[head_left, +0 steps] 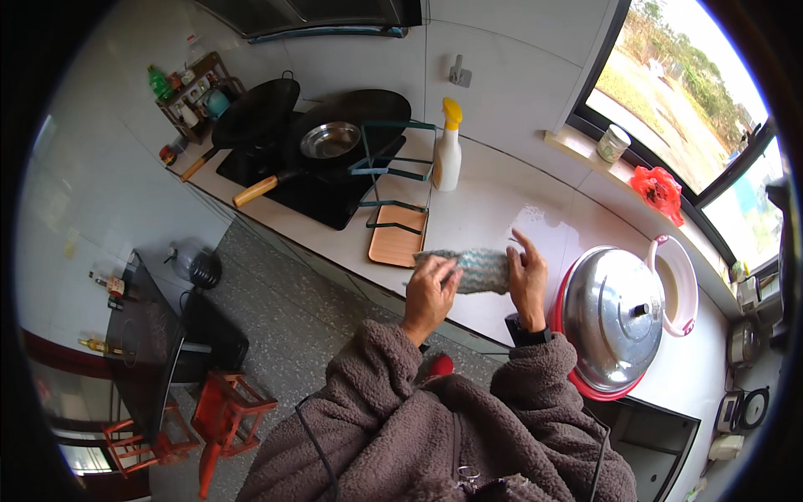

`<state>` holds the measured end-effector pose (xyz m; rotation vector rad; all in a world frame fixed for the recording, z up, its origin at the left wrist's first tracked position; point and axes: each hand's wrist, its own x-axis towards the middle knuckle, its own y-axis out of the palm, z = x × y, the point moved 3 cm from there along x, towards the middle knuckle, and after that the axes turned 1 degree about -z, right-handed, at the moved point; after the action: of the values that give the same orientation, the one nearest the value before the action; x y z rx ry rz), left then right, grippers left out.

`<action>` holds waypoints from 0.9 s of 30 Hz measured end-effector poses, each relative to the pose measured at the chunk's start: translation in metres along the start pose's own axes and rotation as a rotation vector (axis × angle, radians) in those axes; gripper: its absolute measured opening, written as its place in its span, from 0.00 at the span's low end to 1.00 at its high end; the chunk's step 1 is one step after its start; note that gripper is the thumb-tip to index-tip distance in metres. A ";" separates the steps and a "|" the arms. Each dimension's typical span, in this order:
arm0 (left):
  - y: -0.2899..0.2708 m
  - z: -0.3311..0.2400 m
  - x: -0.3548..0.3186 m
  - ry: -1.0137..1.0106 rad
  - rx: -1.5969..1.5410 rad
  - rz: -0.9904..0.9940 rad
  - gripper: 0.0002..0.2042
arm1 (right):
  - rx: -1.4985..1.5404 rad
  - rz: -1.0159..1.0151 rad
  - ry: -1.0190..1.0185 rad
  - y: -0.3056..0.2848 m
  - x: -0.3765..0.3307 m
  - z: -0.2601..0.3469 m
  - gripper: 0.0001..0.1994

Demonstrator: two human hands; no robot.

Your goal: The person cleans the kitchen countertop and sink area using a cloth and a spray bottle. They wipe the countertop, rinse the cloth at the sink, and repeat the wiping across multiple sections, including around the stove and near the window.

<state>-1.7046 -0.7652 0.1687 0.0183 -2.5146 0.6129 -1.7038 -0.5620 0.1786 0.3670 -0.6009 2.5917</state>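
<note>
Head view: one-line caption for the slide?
Both hands, left hand and right hand, hold a folded grey-blue cloth above a white kitchen counter, beside a domed metal lid on a red basin.

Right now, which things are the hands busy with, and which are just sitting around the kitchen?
In use:
- grey-blue cloth, stretched between the left hand and right hand
- white counter under it

Just sitting there:
- spray bottle with a yellow top
- wok and pan on the stove
- metal lid on a red basin
- orange tray
</note>
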 end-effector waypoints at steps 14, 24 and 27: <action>-0.069 0.186 -0.053 -0.408 0.024 0.437 0.12 | -0.753 0.791 -0.040 0.118 -0.090 -0.088 0.29; -0.088 0.220 -0.046 -0.492 0.053 0.380 0.09 | -1.000 0.650 0.044 0.173 0.018 -0.135 0.30; -0.081 0.221 -0.045 -0.521 0.003 0.322 0.08 | -0.949 0.568 0.110 0.175 0.052 -0.147 0.31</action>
<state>-1.7677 -0.9382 0.0149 -0.2631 -3.0521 0.8253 -1.8556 -0.6144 0.0083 -0.3013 -1.9749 2.3986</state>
